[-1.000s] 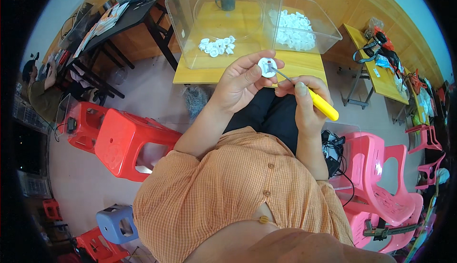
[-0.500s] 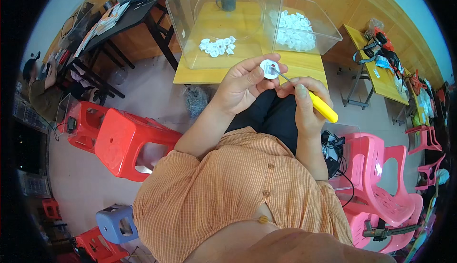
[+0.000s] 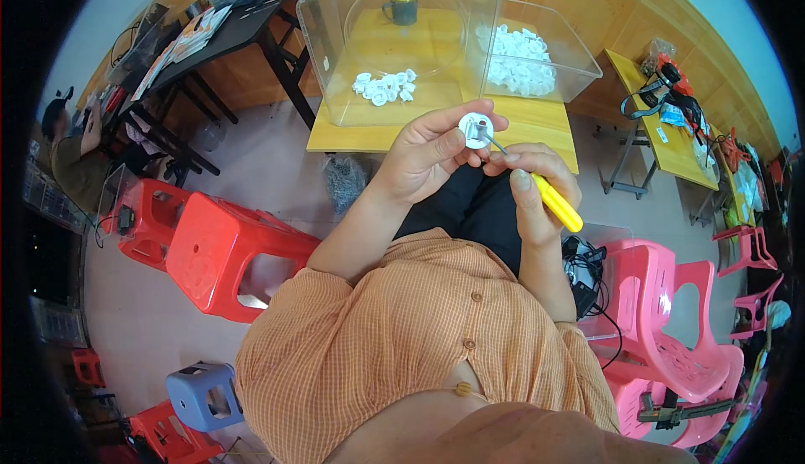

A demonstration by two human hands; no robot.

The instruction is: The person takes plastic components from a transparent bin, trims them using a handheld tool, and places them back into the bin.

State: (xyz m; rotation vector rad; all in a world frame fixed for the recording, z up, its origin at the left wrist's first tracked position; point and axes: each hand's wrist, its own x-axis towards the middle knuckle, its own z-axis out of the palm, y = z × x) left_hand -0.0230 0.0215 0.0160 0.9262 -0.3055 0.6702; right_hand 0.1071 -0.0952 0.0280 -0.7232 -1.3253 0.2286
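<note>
My left hand (image 3: 432, 152) holds a small round white part (image 3: 476, 127) up between thumb and fingers, just in front of the table edge. My right hand (image 3: 532, 185) grips a yellow-handled screwdriver (image 3: 555, 202), whose thin metal tip touches the centre of the white part. Beyond the hands, a clear plastic bin (image 3: 335, 86) holds a small heap of similar white parts (image 3: 385, 86). A second clear bin (image 3: 579, 61) to its right holds a larger pile of white parts (image 3: 521, 59).
Both bins stand on a yellow wooden table (image 3: 352, 135), with a dark mug (image 3: 402, 6) behind them. Red plastic stools (image 3: 220, 254) stand to my left, pink chairs (image 3: 671, 330) to my right. A person (image 3: 71, 149) sits at a black table (image 3: 243, 28) far left.
Both hands have shifted slightly while keeping the screwdriver tip on the white part; nothing was picked up or let go.
</note>
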